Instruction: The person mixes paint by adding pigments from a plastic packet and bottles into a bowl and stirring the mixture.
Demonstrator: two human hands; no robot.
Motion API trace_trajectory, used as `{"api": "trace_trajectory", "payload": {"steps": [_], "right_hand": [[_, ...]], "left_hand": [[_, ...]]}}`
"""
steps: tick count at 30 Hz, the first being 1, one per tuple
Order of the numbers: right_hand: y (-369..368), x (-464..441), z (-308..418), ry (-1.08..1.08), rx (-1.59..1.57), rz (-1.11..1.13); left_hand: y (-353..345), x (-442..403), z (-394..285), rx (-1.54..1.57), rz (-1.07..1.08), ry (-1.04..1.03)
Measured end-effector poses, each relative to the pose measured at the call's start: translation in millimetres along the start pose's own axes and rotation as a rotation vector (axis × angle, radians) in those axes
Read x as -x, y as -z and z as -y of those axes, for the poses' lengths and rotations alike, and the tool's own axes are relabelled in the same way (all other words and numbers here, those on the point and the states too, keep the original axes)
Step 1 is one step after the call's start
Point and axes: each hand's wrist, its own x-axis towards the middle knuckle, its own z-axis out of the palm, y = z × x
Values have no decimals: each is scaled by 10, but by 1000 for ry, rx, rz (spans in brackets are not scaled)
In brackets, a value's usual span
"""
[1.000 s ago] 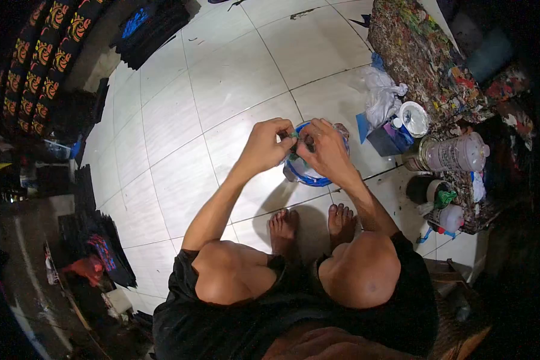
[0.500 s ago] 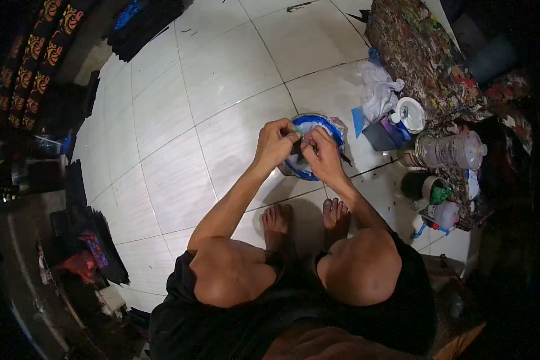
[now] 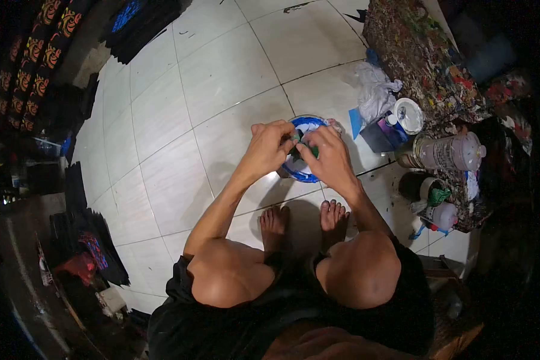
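Near the centre of the frame, the left hand (image 3: 266, 150) is pinching a small green item (image 3: 296, 138) in its grip, over a blue-rimmed bucket (image 3: 304, 177); the right hand (image 3: 332, 159) is curling beside it, its grip too hidden to tell; a crumpled white bag (image 3: 375, 99) is lying at upper right

Loose, plain black shorts (image 3: 372, 327) spread across the bottom of the frame, their wide legs ending short of two bare, rounded knees (image 3: 222, 276). The feet (image 3: 274, 223), just below the centre, are bare, with the toes showing. The forearms (image 3: 213, 210) are slim and bare, as are the left hand (image 3: 264, 151) and right hand (image 3: 332, 159). A dim patch (image 3: 318, 347) at the bottom edge is too dark to make out.
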Motion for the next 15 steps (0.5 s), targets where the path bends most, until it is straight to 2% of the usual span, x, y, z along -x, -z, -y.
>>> {"api": "trace_trajectory", "payload": {"steps": [2,8,12,14,15], "right_hand": [[22,-63,38,150,166,22],[44,-130,121,192,355,-2],[-53,-153,-38,194,291,103],[-122,-141,-132,145,59,119],[-146,-126,-152,142,61,121]], "left_hand": [[-1,-8,-10,-15,-11,11],[31,-3,-29,-52,-54,-16],[-12,4,26,-24,-88,-32],[-60,7,41,6,-102,-42],[-78,-2,43,-9,-104,-30]]}}
